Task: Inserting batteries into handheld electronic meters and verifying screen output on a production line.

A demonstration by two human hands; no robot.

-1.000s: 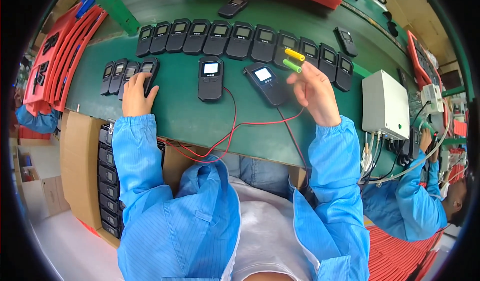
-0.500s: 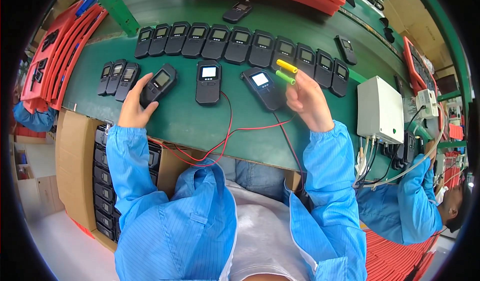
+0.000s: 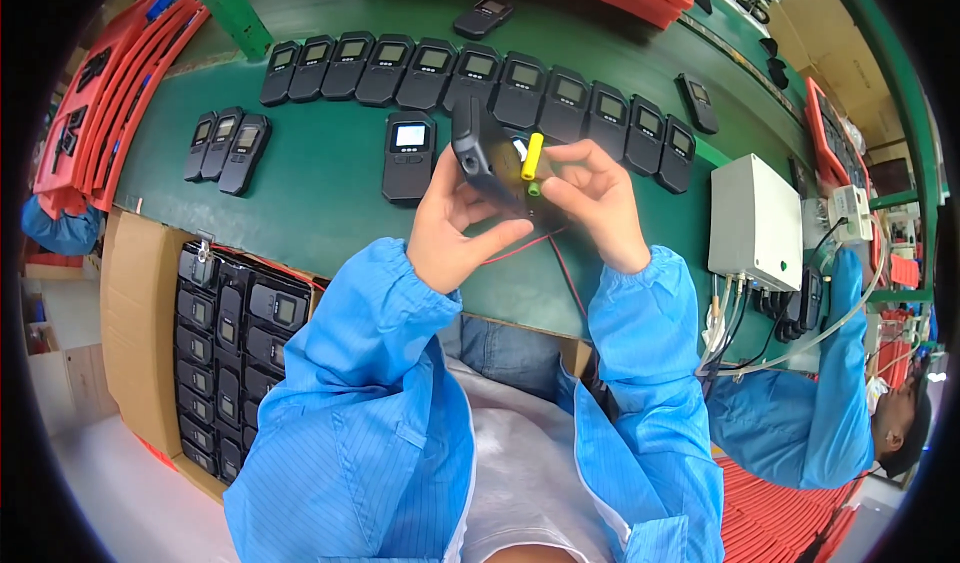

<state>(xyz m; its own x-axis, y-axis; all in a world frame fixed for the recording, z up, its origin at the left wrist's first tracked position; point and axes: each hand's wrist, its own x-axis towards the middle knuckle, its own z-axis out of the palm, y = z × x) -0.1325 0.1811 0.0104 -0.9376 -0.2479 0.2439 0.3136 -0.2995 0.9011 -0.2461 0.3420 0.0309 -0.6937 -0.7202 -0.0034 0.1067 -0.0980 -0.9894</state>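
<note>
Above the front part of the bench, my left hand (image 3: 455, 228) grips a black handheld device (image 3: 480, 158), tilted up on its edge so its screen is out of sight. My right hand (image 3: 600, 203) pinches a small yellow tube (image 3: 533, 156) and a green tube (image 3: 534, 189) against the side of that device; whether they touch it is unclear. Left of my hands lies another black device (image 3: 409, 168) with a lit screen. A further lit screen shows only as a sliver behind the held device. Red wire (image 3: 568, 278) runs below my right hand.
A row of black devices (image 3: 433, 73) spans the bench (image 3: 320, 178), with a few more (image 3: 242, 158) at left. An open carton (image 3: 140, 313) of devices stands at lower left. Right are a white box (image 3: 757, 223) with cables and a co-worker's blue sleeve (image 3: 840, 373). Red trays (image 3: 140, 83) stack far left.
My left hand has lifted the device off the bench and brought it rightward to my right hand. The two tubes have moved slightly left and down and now sit beside the device.
</note>
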